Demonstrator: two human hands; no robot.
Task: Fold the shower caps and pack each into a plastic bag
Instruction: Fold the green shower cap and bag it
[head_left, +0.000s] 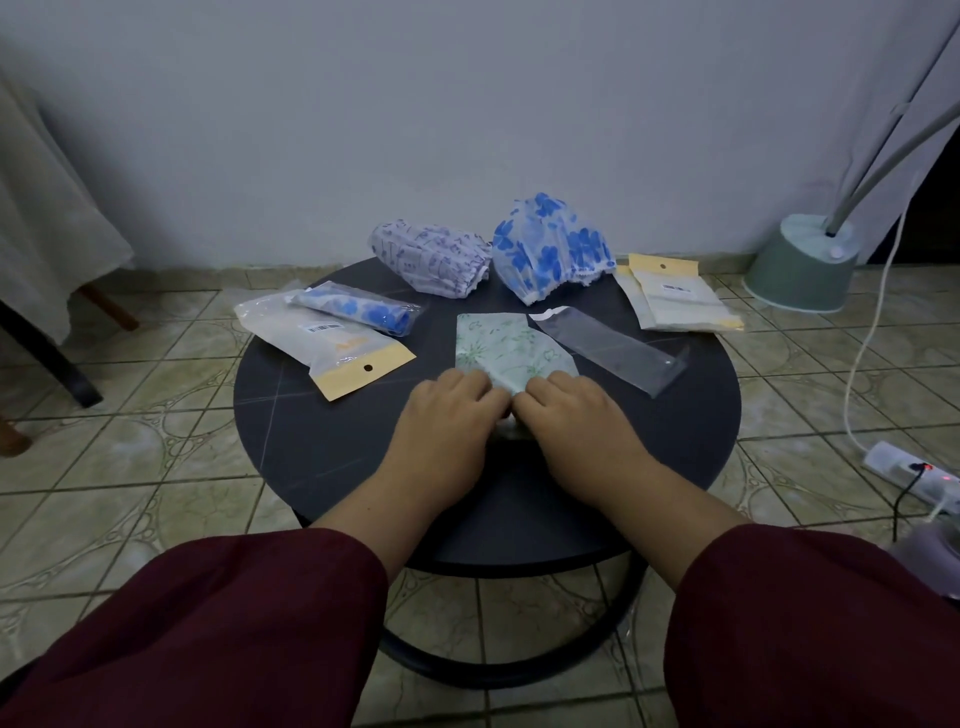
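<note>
both hands, left (447, 415) and right (576, 415), curl fingers onto the green cap's (504, 348) near edge, its length running toward twelve o'clock, the clear bag (613, 351) nearer the right.

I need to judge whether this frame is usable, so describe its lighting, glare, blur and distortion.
Head view: dim, flat, bluish light, with no hard shadows on the round dark table; faint glare on the clear plastic bag; wide-angle bending curves the floor tiles and the lamp poles near the edges; the green-patterned shower cap and both hands, left and right, look reasonably sharp.
</note>
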